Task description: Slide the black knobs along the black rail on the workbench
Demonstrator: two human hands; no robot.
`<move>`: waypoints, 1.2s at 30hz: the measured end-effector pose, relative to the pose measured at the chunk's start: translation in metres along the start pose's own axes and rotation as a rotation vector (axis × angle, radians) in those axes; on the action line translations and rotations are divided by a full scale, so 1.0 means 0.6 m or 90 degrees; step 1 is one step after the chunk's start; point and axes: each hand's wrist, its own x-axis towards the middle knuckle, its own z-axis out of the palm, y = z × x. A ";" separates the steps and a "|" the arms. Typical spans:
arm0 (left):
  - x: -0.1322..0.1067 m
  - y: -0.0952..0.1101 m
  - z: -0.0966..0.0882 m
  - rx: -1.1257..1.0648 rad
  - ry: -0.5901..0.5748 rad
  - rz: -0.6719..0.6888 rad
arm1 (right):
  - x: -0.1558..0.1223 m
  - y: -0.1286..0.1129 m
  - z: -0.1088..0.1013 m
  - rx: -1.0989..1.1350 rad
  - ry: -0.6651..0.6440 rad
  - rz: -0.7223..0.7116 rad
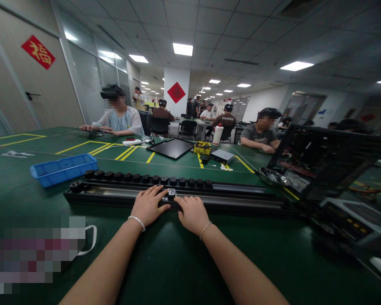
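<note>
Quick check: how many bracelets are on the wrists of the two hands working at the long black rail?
2: a beaded bracelet behind the left hand, and a thin bracelet behind the right hand. Neither looks hidden.

You have two grips, one left (pixel 148 205) and one right (pixel 193 214), with one bracelet (pixel 137 220) on each wrist. Between them you have one silver-faced piece (pixel 172 193), on one long black frame (pixel 104 201). You can count about fourteen dark round pieces (pixel 146 177) in the back row, plus one separate dark piece (pixel 77 185) at its left end. Your table (pixel 178 262) also carries one blue tray (pixel 70 176), one flat dark panel (pixel 169 147), one bottle (pixel 218 136), one bowl (pixel 266 179) and one open computer case (pixel 320 148).
</note>
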 end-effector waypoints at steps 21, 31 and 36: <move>0.000 -0.003 0.002 -0.009 0.008 -0.005 | -0.001 0.000 0.000 0.006 0.004 -0.002; 0.001 0.000 -0.004 -0.002 -0.002 -0.008 | 0.000 0.002 0.005 -0.001 0.004 -0.001; 0.000 -0.001 -0.003 0.004 0.002 -0.006 | 0.000 0.004 0.009 0.004 0.016 -0.006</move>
